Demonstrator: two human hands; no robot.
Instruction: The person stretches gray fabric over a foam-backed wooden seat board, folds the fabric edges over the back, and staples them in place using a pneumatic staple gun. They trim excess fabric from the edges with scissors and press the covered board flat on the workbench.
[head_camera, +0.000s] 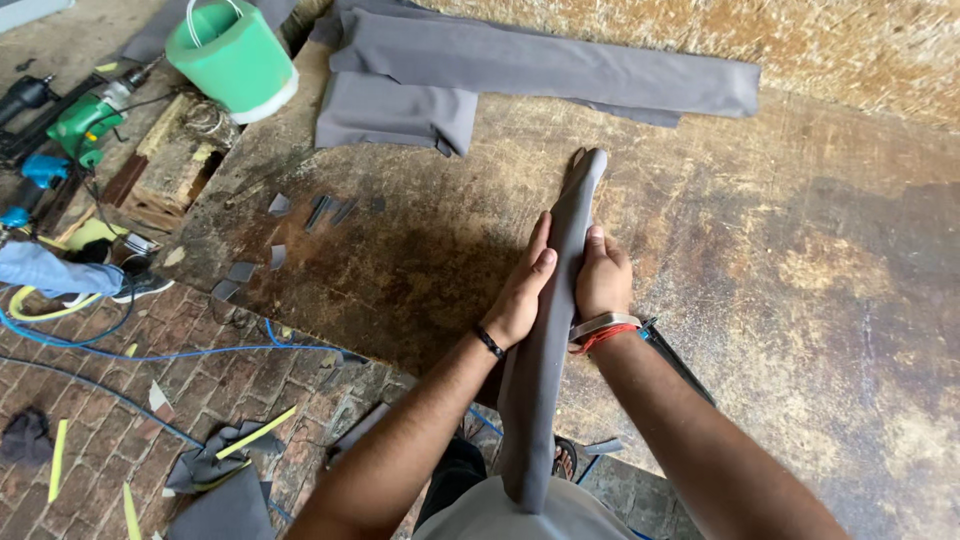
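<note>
- The worktable (800, 260), a broad slab of stained, scuffed board, is the landmark here; its near-left edge falls off to a brick floor (90, 400).
- Folded grey cloth (540, 70) lies in long strips at the table's far side, well apart from the hands.
- The grey covered panel (550, 330), long and narrow, stands on edge on the table's middle, its far tip resting on the board and its near end against the person's body.
- A green bucket (232, 57) sits off the table's far-left corner, with a green power drill (85, 118) further left; neither shows a label I can make out.
- The left hand (520, 295) lies flat along the panel's left face, fingers straight and closed together, pressing rather than gripping.
- The right hand (602, 280) is curled around the panel's right edge, gripping it.
- Small grey offcuts (325, 210) are scattered on the table left of the panel.
- By my reading, the step in hand is smoothing the cloth onto the panel; the next move calls for firm, even pressure along its length.
</note>
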